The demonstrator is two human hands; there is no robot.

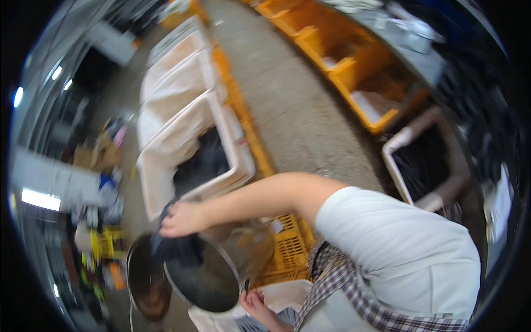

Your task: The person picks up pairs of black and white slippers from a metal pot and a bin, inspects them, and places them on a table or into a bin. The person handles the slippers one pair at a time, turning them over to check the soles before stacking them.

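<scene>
My right hand [182,219] reaches across from the right, its fingers closed on a dark cloth [180,249]. The cloth hangs at the rim of a round, metal-rimmed drum [218,282] with a dark inside. At the drum's near side is my left hand [257,305], fingers curled at a small black handle [246,285]; blur partly hides this grip. Left of the drum stands a round brown, shiny piece with a thin metal rim [149,282]; I cannot tell whether it is a lid.
Beyond the drum, a row of white bins [149,166] runs away from me; the nearest holds dark cloth [204,160]. A yellow crate [290,243] is beside the drum. Yellow bins [354,94] and a pale bin with dark contents [390,149] line the right.
</scene>
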